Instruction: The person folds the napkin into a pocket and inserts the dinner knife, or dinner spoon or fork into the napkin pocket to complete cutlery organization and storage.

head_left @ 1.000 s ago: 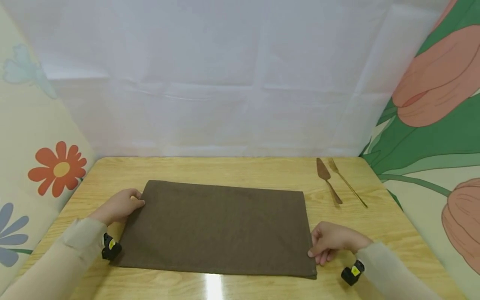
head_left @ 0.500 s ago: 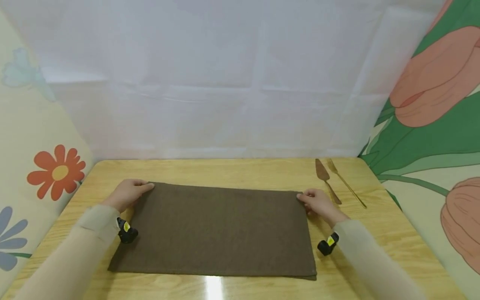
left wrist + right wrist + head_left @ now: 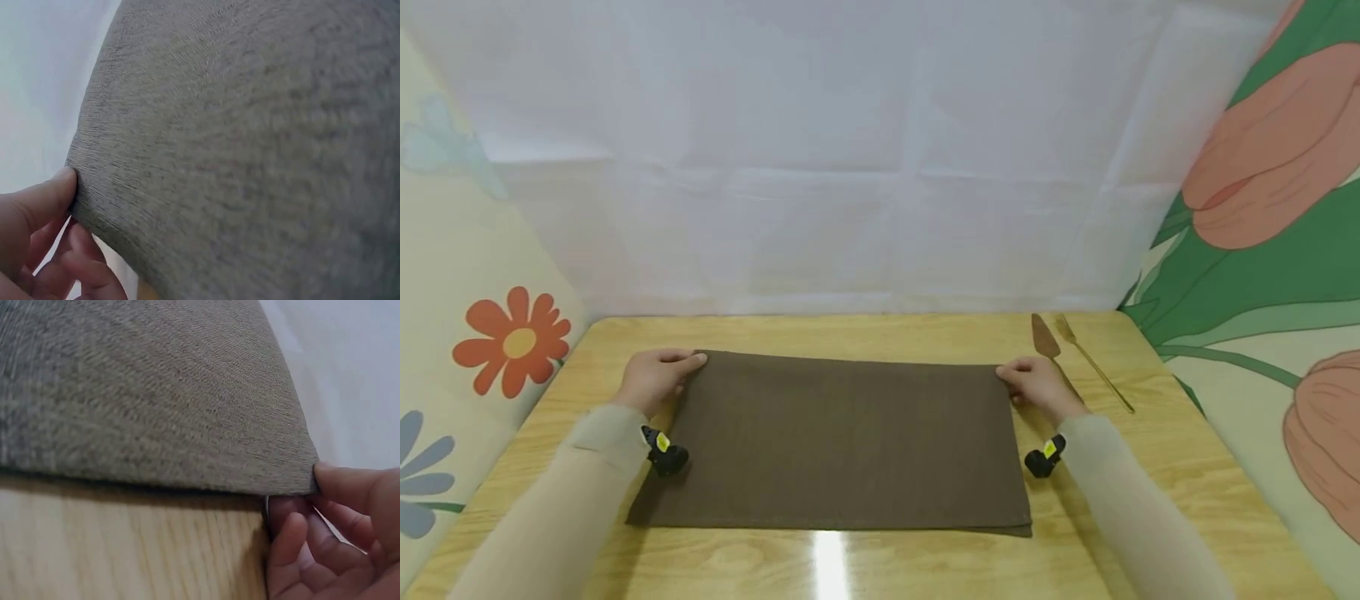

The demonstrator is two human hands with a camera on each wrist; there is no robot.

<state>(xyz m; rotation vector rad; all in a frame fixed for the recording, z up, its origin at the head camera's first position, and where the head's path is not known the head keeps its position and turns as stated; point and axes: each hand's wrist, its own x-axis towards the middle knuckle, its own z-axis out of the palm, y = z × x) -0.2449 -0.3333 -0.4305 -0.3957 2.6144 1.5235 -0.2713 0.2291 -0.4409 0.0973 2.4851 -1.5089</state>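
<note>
A dark brown cloth (image 3: 842,442), folded into a wide rectangle, spans the middle of the wooden table. Its far left corner is pinched by my left hand (image 3: 658,377), thumb on top and fingers beneath. My right hand (image 3: 1041,385) pinches the far right corner in the same manner. Both wrist views show the cloth (image 3: 237,150) stretching away from the thumb, and in the right wrist view its side edge (image 3: 156,485) stands a little above the wood. At the near right corner a second layer peeks out below the top one.
Right of the cloth lie a copper-coloured cake server (image 3: 1043,336), its handle partly hidden behind my right hand, and a gold fork (image 3: 1093,362). A white sheet (image 3: 850,167) hangs behind the table (image 3: 850,333); flower-printed panels flank both sides.
My right hand has gone from the cloth's lower right edge up to its far right corner. My left hand has slid up to the far left corner. The far edge has risen slightly.
</note>
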